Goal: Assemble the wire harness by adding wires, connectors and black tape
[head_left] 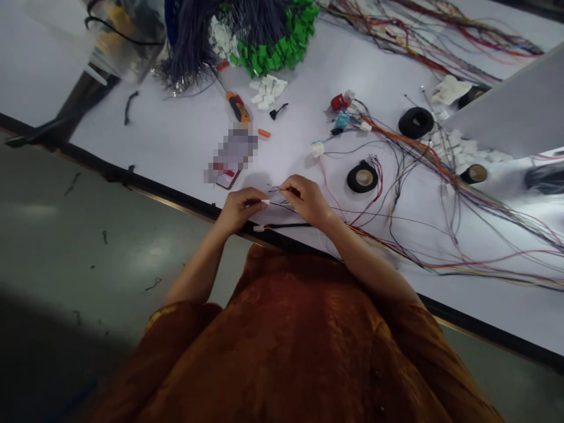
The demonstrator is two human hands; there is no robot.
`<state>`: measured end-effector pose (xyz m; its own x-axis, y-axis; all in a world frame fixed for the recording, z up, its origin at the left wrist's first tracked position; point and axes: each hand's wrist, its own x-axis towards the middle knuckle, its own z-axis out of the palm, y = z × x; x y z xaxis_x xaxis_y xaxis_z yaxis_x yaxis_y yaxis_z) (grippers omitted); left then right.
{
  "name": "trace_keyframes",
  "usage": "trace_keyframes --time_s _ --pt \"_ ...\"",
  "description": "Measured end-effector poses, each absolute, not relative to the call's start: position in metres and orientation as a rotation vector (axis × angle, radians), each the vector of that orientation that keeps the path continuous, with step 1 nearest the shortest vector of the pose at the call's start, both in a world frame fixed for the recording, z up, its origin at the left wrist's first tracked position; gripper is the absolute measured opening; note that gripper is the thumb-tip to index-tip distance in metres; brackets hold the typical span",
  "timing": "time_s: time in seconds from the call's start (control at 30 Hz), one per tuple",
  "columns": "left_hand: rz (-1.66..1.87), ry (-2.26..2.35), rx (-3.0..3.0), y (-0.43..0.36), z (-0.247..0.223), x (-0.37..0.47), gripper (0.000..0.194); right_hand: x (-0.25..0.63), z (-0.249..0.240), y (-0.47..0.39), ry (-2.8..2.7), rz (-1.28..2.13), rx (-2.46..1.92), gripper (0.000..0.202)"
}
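Observation:
My left hand (241, 208) pinches a small white connector (265, 201) above the table's near edge. Just to the right, my right hand (304, 197) is closed on thin wires (275, 188), whose tips stick out toward the left hand. A wire also runs from the white connector under the right hand. Below the hands, a black-sleeved cable with a white plug (259, 228) lies along the edge. A phone (228, 176), partly pixelated, rests beyond the left hand.
A black tape roll (362, 177) and a wire harness (396, 138) with red, blue and white connectors lie to the right. An orange-handled screwdriver (238, 108), white connectors (268, 91) and a green-tipped wire bundle (273, 56) are farther back. A grey panel (511, 106) stands at right.

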<state>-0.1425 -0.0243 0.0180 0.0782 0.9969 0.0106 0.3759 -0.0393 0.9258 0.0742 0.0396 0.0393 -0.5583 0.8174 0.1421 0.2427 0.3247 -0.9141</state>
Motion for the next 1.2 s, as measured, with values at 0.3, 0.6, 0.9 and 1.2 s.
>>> trace_keyframes --time_s 0.3,0.6,0.9,1.2 --pt "1.195 1.183 0.957 -0.01 0.02 -0.109 0.024 0.083 0.034 0.033 -1.776 1.482 -0.978 0.025" --pt "1.273 0.994 0.412 -0.003 0.023 -0.096 0.024 0.095 0.061 0.04 -1.904 1.379 -0.965 0.019" --pt "1.301 0.96 0.266 -0.007 0.028 -0.086 0.019 0.093 0.062 0.032 -1.85 1.375 -0.899 0.022" --pt "1.305 0.99 0.479 -0.009 0.025 -0.086 0.035 0.098 0.074 0.027 -2.102 1.178 -0.984 0.017"
